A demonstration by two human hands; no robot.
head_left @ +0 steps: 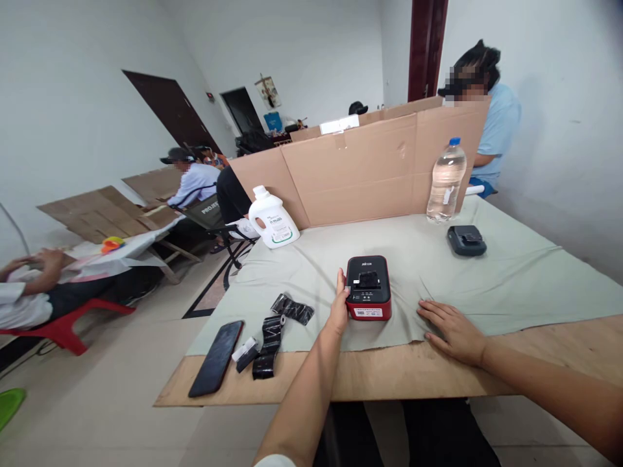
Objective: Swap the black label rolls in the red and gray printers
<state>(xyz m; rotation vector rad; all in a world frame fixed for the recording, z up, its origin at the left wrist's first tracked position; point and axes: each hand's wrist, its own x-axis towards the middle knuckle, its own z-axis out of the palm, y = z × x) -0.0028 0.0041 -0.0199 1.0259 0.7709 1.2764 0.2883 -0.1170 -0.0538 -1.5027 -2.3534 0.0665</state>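
So I've got my left hand (339, 305) up against the left side of the little red and black printer (368, 287), fingers pointing up along its edge, thumb side touching it. It's more of a flat press than a real grab, nothing is closed around it. The printer sits on the pale green cloth (511, 279), close to the near edge of the wooden table (389, 379), pretty much dead centre in front of me.

My right hand (450, 327) lies palm down, fingers spread, flat on the cloth just to the right of the printer, not touching it and holding nothing.

Off to the left there's a dark phone (217, 358) face up on the bare wood, with a strip of black ribbon (272, 334) curled up next to it. Further back: a white detergent bottle (271, 218), a water bottle (446, 181) with a blue cap, and a small dark gadget (466, 240) near it. A cardboard screen (360, 168) stands along the far side, and a person in a blue shirt (499, 133) sits behind it.
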